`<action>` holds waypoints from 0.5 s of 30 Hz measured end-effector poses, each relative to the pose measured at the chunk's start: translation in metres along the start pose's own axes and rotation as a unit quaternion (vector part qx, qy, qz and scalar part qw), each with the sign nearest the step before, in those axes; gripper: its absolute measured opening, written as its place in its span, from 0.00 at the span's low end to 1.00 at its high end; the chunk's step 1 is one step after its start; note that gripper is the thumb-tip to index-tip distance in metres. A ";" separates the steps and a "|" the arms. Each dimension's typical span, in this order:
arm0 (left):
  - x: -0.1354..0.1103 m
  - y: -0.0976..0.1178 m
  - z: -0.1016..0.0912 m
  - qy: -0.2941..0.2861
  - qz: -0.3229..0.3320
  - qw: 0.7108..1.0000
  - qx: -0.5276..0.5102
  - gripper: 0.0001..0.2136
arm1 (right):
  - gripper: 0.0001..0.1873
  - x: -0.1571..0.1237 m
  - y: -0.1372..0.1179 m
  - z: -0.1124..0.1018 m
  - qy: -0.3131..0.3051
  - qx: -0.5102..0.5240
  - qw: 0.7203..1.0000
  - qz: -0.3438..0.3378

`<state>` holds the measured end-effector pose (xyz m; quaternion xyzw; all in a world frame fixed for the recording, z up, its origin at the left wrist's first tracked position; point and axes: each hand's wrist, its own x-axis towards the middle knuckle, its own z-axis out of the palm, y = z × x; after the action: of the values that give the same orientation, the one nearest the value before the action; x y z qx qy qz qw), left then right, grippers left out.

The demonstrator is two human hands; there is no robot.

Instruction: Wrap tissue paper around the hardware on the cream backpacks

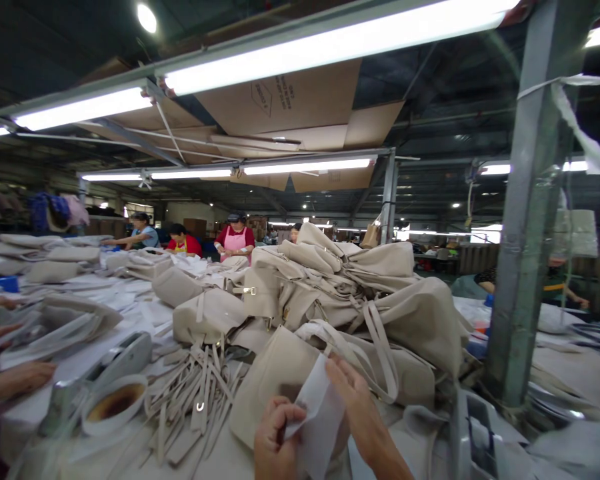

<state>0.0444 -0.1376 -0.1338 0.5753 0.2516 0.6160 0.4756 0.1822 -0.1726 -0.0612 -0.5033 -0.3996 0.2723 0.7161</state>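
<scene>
By the bags (340, 293), left hand (275, 441) and right hand (361, 408) pinch paper (321, 417).

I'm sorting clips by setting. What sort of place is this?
Probably a bag factory floor: a pile of beige bags, loose straps beside it, aproned workers under strip lights. The left hand pinches a white sheet; the right hand rests against it.

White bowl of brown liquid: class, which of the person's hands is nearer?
Left. The left hand sits right of the bowl; the right hand lies farther right, across the white sheet.
</scene>
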 end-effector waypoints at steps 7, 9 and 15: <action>0.011 0.011 -0.026 -0.194 0.009 0.980 0.037 0.13 | 0.20 0.010 -0.012 -0.008 -0.045 0.002 0.999 0.026; 0.026 0.028 -0.030 -0.226 -0.052 0.973 0.014 0.19 | 0.20 0.011 -0.014 -0.011 -0.045 -0.002 0.999 0.030; 0.068 0.068 0.001 -0.267 -0.152 0.946 0.102 0.14 | 0.19 0.008 -0.020 -0.012 -0.054 0.003 0.998 0.038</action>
<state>0.0331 -0.1075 -0.0431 0.7193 0.2613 0.3311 0.5520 0.1966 -0.1797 -0.0419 -0.5006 -0.4171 0.3277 0.6842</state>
